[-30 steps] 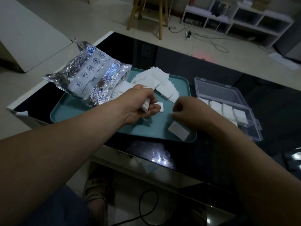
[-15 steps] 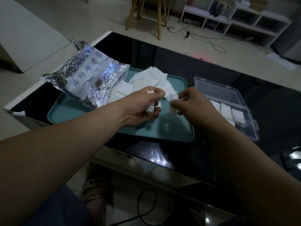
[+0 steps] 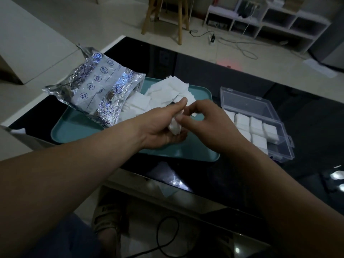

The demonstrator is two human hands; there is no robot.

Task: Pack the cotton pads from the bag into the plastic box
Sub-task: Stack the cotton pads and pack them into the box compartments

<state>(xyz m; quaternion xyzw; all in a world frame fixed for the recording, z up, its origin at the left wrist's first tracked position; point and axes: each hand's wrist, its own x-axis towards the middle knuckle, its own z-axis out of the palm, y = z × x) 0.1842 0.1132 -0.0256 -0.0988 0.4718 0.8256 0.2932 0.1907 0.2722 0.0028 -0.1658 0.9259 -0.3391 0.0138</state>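
A wad of cotton pads (image 3: pixel 175 128) is gripped in the curled fingers of the left hand (image 3: pixel 160 126) above the tray (image 3: pixel 78 131). It is also pinched between thumb and forefinger of the right hand (image 3: pixel 206 123), near the plastic box (image 3: pixel 283 146).

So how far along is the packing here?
Partly done: rows of pads already fill part of the plastic box. In hand: the left hand grips a small stack, the right hand pinching it. Left: the loose pile on the tray and pads spilling from the bag.

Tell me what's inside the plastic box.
White cotton pads lie in rows in the plastic box. The right arm covers its near-left corner, hiding whatever is there.
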